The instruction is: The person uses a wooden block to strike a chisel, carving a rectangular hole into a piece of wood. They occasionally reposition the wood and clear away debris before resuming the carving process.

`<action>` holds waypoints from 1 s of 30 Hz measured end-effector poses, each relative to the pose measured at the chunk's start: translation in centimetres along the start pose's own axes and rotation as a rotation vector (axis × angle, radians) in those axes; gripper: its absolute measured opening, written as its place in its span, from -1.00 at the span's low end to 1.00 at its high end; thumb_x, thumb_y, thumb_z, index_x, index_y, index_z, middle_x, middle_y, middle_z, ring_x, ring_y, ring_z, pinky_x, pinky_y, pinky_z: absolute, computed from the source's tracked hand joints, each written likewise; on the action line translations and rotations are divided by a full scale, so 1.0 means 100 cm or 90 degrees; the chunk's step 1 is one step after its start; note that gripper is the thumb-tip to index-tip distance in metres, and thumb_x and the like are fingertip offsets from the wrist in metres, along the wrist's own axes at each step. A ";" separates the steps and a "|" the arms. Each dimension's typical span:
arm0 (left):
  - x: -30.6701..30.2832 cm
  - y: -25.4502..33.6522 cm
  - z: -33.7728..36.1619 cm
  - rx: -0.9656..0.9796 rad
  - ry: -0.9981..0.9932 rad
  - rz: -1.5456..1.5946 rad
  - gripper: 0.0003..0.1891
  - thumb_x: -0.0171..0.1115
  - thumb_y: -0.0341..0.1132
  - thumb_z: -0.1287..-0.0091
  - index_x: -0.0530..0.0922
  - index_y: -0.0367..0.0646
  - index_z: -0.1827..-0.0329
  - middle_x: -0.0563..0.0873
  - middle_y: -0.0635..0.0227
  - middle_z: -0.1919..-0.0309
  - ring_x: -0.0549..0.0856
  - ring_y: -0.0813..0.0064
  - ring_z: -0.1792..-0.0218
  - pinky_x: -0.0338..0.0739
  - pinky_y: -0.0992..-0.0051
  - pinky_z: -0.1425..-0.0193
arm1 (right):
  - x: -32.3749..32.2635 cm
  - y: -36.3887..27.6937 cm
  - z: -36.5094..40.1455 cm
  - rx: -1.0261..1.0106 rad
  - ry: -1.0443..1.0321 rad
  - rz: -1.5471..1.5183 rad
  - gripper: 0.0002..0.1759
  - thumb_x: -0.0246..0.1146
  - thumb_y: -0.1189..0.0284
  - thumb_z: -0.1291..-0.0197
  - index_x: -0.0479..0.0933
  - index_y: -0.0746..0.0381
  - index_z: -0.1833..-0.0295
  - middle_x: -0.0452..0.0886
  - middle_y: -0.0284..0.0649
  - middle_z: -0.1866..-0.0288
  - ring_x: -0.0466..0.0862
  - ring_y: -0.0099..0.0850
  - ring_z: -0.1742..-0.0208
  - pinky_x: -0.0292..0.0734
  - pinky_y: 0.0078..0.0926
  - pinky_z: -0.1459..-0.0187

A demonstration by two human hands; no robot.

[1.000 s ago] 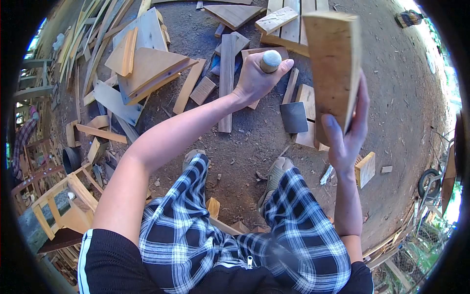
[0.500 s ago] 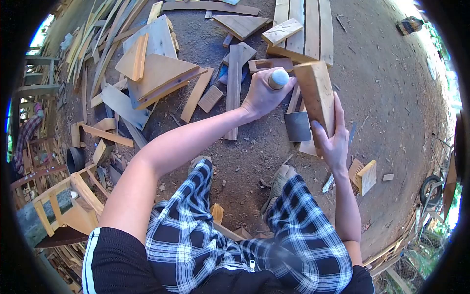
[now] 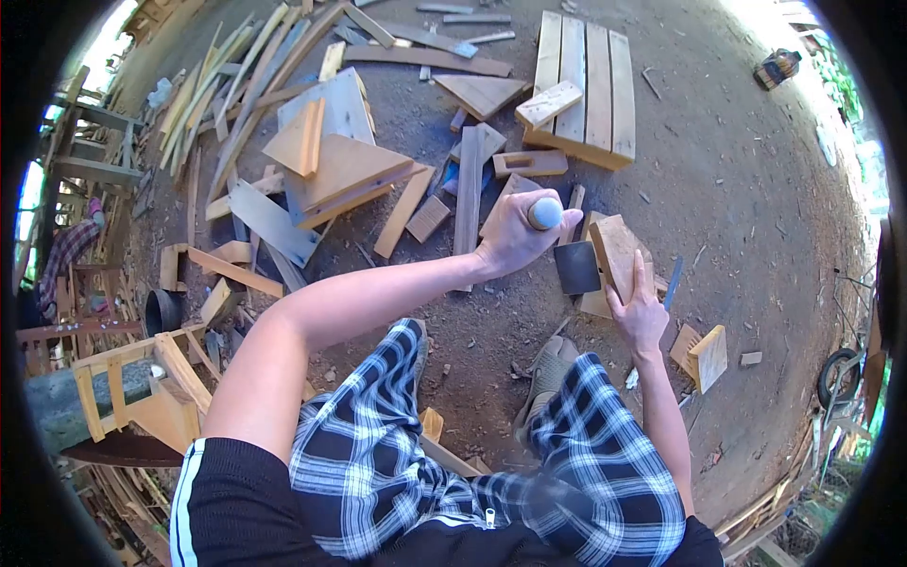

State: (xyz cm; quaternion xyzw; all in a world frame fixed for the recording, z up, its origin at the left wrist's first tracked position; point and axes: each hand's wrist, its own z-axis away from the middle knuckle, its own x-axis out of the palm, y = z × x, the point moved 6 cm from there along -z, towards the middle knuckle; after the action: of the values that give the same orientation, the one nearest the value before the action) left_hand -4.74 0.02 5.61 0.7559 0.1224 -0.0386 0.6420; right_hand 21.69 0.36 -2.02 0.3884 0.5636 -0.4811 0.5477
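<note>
My left hand [image 3: 520, 231] is wrapped round a handle [image 3: 545, 214] with a rounded pale end, seen nearly end-on. The hand hides most of the tool. Just below and right of it is a dark, square, flat plate [image 3: 577, 267]; I cannot tell whether it joins the handle. My right hand [image 3: 641, 317] grips a thick wooden block [image 3: 620, 248], thumb on the near left side and fingers along its right side. The block leans upright beside the dark plate, over other wood pieces on the ground.
A slatted wooden piece [image 3: 590, 85] lies ahead, with a slotted block [image 3: 530, 164] before it. Triangular boards [image 3: 354, 180] are stacked at the left, near long strips [image 3: 255, 85]. A grooved block [image 3: 707, 359] is at right. A person's checked sleeve [image 3: 71, 250] shows far left.
The wooden block and my right hand have moved down in the view. My left hand is also lower with the handle. The whole scene has shifted downward as well.
</note>
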 end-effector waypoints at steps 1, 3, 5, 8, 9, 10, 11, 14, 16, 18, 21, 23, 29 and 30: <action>0.000 0.006 0.002 -0.016 -0.029 0.014 -0.67 0.33 -0.20 -0.35 0.51 -0.15 0.54 0.44 0.61 0.64 0.40 0.78 0.53 0.32 0.62 0.48 | 0.003 0.001 0.001 -0.002 0.000 -0.014 -0.02 0.27 -0.04 -0.04 -0.01 -0.14 -0.55 0.69 0.04 0.38 0.72 -0.05 0.43 0.65 -0.12 0.41; -0.008 0.033 0.009 0.025 -0.049 0.012 -0.67 0.33 -0.20 -0.35 0.51 -0.15 0.54 0.45 0.62 0.64 0.40 0.79 0.53 0.32 0.63 0.48 | 0.003 -0.001 0.003 -0.014 0.023 -0.048 0.00 0.32 -0.03 0.00 0.01 -0.12 -0.54 0.69 0.02 0.39 0.73 -0.07 0.43 0.64 -0.14 0.40; -0.013 0.054 0.018 0.062 -0.102 0.019 -0.69 0.33 -0.20 -0.35 0.52 -0.14 0.52 0.50 0.64 0.62 0.44 0.81 0.51 0.33 0.66 0.47 | 0.006 -0.002 0.005 -0.025 0.044 -0.046 0.01 0.33 -0.02 0.01 0.02 -0.11 -0.54 0.69 0.02 0.38 0.73 -0.07 0.43 0.64 -0.15 0.41; -0.024 0.063 0.030 0.026 -0.160 -0.011 -0.70 0.32 -0.20 -0.35 0.54 -0.14 0.51 0.53 0.63 0.61 0.47 0.81 0.51 0.34 0.67 0.46 | 0.009 0.000 0.003 -0.020 0.048 -0.045 0.02 0.35 -0.03 0.03 0.04 -0.08 -0.53 0.70 0.02 0.35 0.73 -0.06 0.40 0.64 -0.16 0.39; -0.029 0.071 0.032 0.052 -0.187 -0.034 -0.71 0.33 -0.18 -0.34 0.56 -0.14 0.49 0.54 0.63 0.60 0.48 0.81 0.51 0.35 0.67 0.45 | 0.012 0.001 0.002 -0.022 0.039 -0.049 0.02 0.35 -0.02 0.03 0.04 -0.07 -0.53 0.70 0.02 0.33 0.73 -0.06 0.37 0.64 -0.15 0.36; -0.032 0.074 0.032 0.062 -0.212 -0.040 -0.71 0.34 -0.16 -0.33 0.58 -0.15 0.47 0.55 0.61 0.60 0.48 0.80 0.51 0.37 0.66 0.44 | 0.014 0.005 0.002 -0.023 0.029 -0.054 0.02 0.36 -0.02 0.03 0.05 -0.06 -0.52 0.71 0.02 0.32 0.74 -0.05 0.35 0.64 -0.14 0.33; -0.037 0.086 0.033 0.065 -0.225 -0.080 -0.71 0.34 -0.15 -0.33 0.58 -0.16 0.46 0.56 0.60 0.60 0.48 0.79 0.51 0.37 0.65 0.43 | 0.008 0.002 0.004 -0.011 0.003 -0.047 0.02 0.36 -0.02 0.04 0.06 -0.05 -0.52 0.71 0.03 0.28 0.74 -0.05 0.28 0.64 -0.12 0.25; -0.048 0.105 0.027 0.076 -0.246 -0.119 -0.71 0.34 -0.15 -0.33 0.59 -0.18 0.43 0.58 0.56 0.57 0.50 0.77 0.47 0.40 0.62 0.40 | 0.011 0.004 0.004 -0.028 0.016 -0.051 0.02 0.36 -0.02 0.04 0.05 -0.04 -0.52 0.70 0.05 0.24 0.73 -0.04 0.23 0.63 -0.11 0.18; -0.054 0.121 0.022 0.110 -0.248 -0.182 -0.71 0.34 -0.16 -0.33 0.60 -0.19 0.43 0.60 0.54 0.53 0.52 0.75 0.43 0.41 0.62 0.37 | 0.006 0.002 0.004 -0.012 -0.013 -0.072 0.02 0.36 -0.02 0.04 0.04 -0.05 -0.52 0.70 0.06 0.20 0.73 -0.02 0.18 0.61 -0.09 0.12; -0.055 0.138 0.021 0.114 -0.253 -0.208 -0.71 0.35 -0.17 -0.32 0.59 -0.20 0.43 0.60 0.53 0.52 0.52 0.75 0.41 0.41 0.61 0.35 | 0.004 0.003 0.005 0.015 -0.055 -0.072 0.02 0.35 -0.03 0.03 0.04 -0.06 -0.52 0.70 0.07 0.18 0.72 0.00 0.16 0.60 -0.08 0.11; -0.052 0.175 0.028 0.163 -0.236 -0.246 -0.71 0.38 -0.16 -0.29 0.59 -0.22 0.41 0.58 0.54 0.56 0.50 0.76 0.42 0.40 0.60 0.36 | 0.013 0.010 0.000 -0.014 -0.016 -0.088 0.00 0.35 -0.03 0.01 0.04 -0.07 -0.51 0.69 0.08 0.18 0.71 0.02 0.15 0.60 -0.07 0.12; -0.041 0.181 0.035 0.148 -0.254 -0.259 -0.71 0.40 -0.16 -0.27 0.61 -0.22 0.39 0.59 0.51 0.56 0.51 0.75 0.42 0.43 0.59 0.35 | 0.014 0.010 0.000 0.011 -0.059 -0.117 -0.01 0.35 -0.02 0.02 0.05 -0.07 -0.50 0.68 0.08 0.13 0.70 0.03 0.10 0.60 -0.08 0.09; 0.012 0.161 0.030 0.186 -0.242 -0.174 -0.77 0.39 -0.23 -0.28 0.62 -0.23 0.36 0.64 0.44 0.53 0.55 0.69 0.43 0.49 0.53 0.31 | 0.010 0.010 -0.002 0.030 -0.045 -0.127 -0.02 0.36 -0.01 0.04 0.08 -0.08 -0.49 0.68 0.05 0.12 0.70 0.04 0.12 0.61 -0.06 0.12; 0.019 0.148 0.028 0.169 -0.215 -0.124 -0.78 0.38 -0.25 -0.28 0.62 -0.24 0.36 0.64 0.44 0.53 0.55 0.68 0.43 0.48 0.53 0.32 | 0.010 0.010 -0.002 0.028 -0.043 -0.126 -0.02 0.36 -0.01 0.03 0.07 -0.08 -0.49 0.69 0.07 0.16 0.71 0.05 0.17 0.61 -0.04 0.16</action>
State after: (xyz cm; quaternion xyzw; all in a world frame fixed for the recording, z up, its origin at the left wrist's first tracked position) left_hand 0.80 -4.59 18.97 0.8012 0.0795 -0.2416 0.5416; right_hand 22.52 0.70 -3.14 0.3262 0.5700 -0.5579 0.5075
